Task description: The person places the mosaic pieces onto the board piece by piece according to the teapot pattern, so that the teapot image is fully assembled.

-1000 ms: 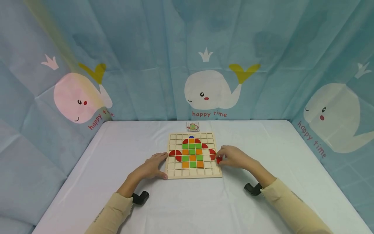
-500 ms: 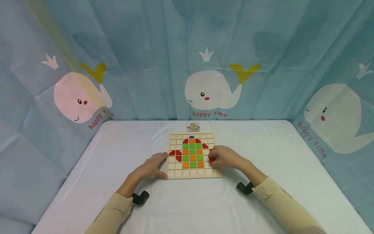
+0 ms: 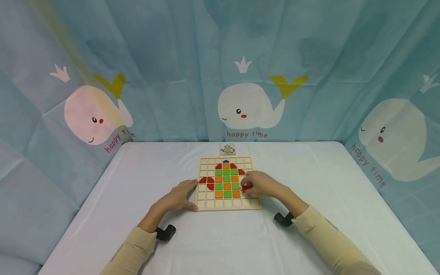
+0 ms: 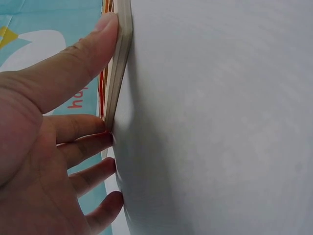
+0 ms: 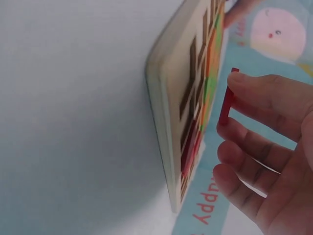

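My right hand (image 3: 261, 182) pinches a thin red tile (image 5: 228, 95) between thumb and fingertips, its flat side seen edge-on in the right wrist view. It hangs close over the right part of a wooden grid board (image 3: 228, 209). At the board's left edge, my left hand (image 3: 180, 195) rests with thumb and fingers spread and touching the side. Green squares (image 3: 227, 178) and orange squares (image 3: 236, 193) fill the board's middle columns. Rounded red tiles (image 3: 211, 186) lie left of them, and a blue half-round tile (image 3: 225, 161) tops the pattern. The right hand hides some cells.
Behind the board lies a small picture card (image 3: 227, 149) with a similar coloured pattern. A white cloth (image 3: 220, 240) covers the table. Blue curtains with printed whales (image 3: 247, 105) close off the back and sides. Black wrist mounts (image 3: 283, 219) hang beneath both forearms.
My right hand has moved left, from the board's right edge to over its right columns, carrying the red tile. The left hand stays at the board's edge.
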The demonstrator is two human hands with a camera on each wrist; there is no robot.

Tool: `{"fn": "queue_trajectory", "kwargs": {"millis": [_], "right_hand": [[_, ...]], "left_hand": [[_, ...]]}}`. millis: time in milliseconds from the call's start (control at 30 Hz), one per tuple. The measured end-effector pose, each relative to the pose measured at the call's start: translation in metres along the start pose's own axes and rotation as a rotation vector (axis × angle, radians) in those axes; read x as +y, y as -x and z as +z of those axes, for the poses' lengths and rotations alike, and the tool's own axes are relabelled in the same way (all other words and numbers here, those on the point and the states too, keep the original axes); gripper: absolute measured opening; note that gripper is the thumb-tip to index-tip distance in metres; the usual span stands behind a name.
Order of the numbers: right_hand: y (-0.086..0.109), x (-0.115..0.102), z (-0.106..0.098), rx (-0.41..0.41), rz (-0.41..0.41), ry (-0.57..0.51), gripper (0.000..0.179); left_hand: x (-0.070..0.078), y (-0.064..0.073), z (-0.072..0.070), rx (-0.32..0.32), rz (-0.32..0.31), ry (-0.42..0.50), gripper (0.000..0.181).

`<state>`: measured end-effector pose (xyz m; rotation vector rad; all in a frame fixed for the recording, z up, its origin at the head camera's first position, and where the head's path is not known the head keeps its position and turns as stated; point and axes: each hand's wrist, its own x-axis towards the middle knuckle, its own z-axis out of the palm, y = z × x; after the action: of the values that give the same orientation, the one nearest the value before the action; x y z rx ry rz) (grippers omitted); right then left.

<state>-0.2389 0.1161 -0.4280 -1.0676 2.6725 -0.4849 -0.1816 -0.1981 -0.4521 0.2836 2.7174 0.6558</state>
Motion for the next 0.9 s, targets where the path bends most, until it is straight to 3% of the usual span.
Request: {"fn": "queue_trajectory", "kwargs": {"millis": [900], "right_hand": [[-0.0013, -0.0039, 0.0098, -0.040, 0.007, 0.043, 0.014]], "left_hand": [[-0.0004, 0.0005, 0.0007, -0.002, -0.005, 0.011, 0.099]]}}
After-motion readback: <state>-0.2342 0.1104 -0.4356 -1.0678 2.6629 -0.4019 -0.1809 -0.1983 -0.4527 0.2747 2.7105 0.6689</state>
